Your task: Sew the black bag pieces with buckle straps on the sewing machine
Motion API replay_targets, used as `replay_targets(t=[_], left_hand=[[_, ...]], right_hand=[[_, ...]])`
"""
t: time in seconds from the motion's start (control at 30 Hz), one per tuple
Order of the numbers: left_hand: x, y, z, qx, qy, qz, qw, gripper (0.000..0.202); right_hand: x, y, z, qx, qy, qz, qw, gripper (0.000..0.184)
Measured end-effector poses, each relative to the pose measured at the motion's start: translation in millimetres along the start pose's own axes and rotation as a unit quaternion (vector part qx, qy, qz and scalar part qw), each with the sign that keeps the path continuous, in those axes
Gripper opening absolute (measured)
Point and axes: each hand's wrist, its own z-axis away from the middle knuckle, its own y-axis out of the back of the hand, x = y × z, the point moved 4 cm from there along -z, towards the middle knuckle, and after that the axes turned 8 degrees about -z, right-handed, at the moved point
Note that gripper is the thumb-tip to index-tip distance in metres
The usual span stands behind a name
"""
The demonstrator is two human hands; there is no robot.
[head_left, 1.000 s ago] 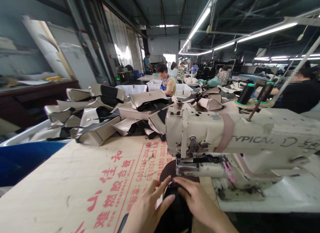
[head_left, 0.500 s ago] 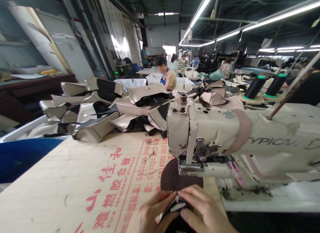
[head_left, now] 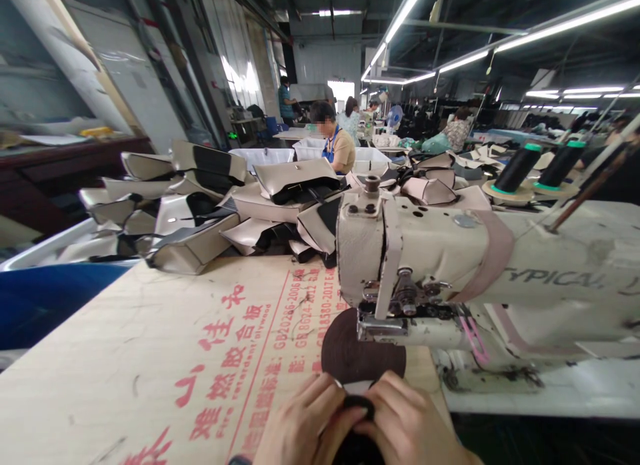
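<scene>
Close in front of me, my left hand (head_left: 303, 422) and my right hand (head_left: 413, 422) are closed on a dark folded piece of material (head_left: 357, 448). Both thumbs press against its near side, and a rounded black edge curves between them. A pale strip shows just beyond the fingers. What the piece belongs to is hidden below the hands. Beyond the fingertips, a dark brown coil of binding tape (head_left: 353, 348) lies flat on the plywood table. Just above the coil is the head of a sewing machine (head_left: 367, 252), apart from my hands.
Beige bags with black parts (head_left: 200, 245) are heaped at the table's far edge. Red print marks the plywood top (head_left: 165, 332). Black thread cones (head_left: 517, 168) stand behind the machine. A person (head_left: 340, 142) sits beyond the heap, near white bins (head_left: 265, 156). A blue container (head_left: 55, 302) is at left.
My hands have shifted their hold on the dark piece, turning it so its rounded black edge shows instead of the whitish inner part. The view has tilted slightly.
</scene>
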Motion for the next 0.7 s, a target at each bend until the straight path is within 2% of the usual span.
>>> replay_targets(t=[0.13, 0.27, 0.33, 0.43, 0.5, 0.63, 0.7], left_hand=[[-3, -9.6, -15, -0.006, 0.059, 0.013, 0.998, 0.038], [-13, -17.5, -24, -0.010, 0.113, 0.063, 0.992, 0.039], [-16, -20.5, -26, -0.023, 0.131, 0.084, 0.987, 0.038], [-19, -23.9, -28, -0.047, 0.151, 0.127, 0.979, 0.037], [-22, -27.0, -29, -0.057, 0.155, 0.162, 0.973, 0.038], [-28, -34.2, -29, -0.072, 0.155, 0.203, 0.964, 0.041], [-28, -31.5, -26, -0.053, 0.152, 0.190, 0.969, 0.042]], right_hand=[[10, -2, 2, 0.034, -0.052, -0.036, 0.997, 0.028], [21, -4, 3, 0.010, -0.126, -0.092, 0.988, 0.030], [25, -4, 3, 0.007, -0.175, -0.135, 0.975, 0.027], [29, 0, 4, 0.041, -0.256, -0.211, 0.942, 0.018], [27, 3, 2, 0.042, -0.250, -0.221, 0.942, 0.018], [18, 4, -3, -0.019, -0.145, -0.152, 0.977, 0.008], [17, 4, -3, -0.025, -0.121, -0.124, 0.984, 0.009]])
